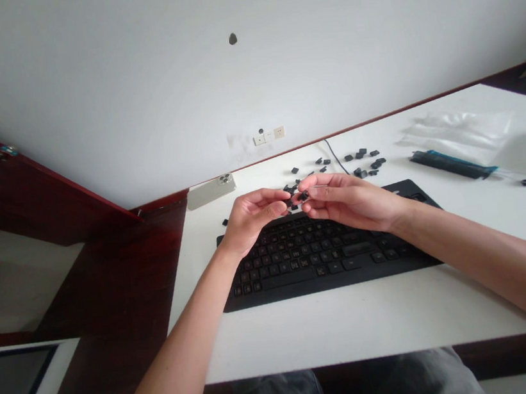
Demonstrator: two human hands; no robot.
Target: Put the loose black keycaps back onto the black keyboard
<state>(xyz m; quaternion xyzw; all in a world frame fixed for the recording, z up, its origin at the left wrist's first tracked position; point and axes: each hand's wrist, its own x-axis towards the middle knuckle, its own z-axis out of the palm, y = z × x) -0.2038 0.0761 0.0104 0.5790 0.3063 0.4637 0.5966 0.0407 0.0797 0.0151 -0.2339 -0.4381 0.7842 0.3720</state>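
Note:
Both hands meet above the back edge of a black keyboard (296,265). My right hand (348,197) pinches a small black keycap (303,196) at its fingertips. A thin pale line beside its thumb may be a wire, too fine to tell. My left hand (256,216) is closed, thumb against fingers, right next to that keycap. Whether it grips a small dark piece of its own is hard to make out. Several spots on the keyboard lack their caps. Loose black keycaps (360,154) lie on the table behind the hands, some partly hidden by the fingers.
On the white table (357,320), a phone (209,193) lies face down at the back left. A black and teal packet (452,164) and clear plastic wrap (462,125) are at the right. A cable (335,156) runs toward the wall, below sockets (269,135).

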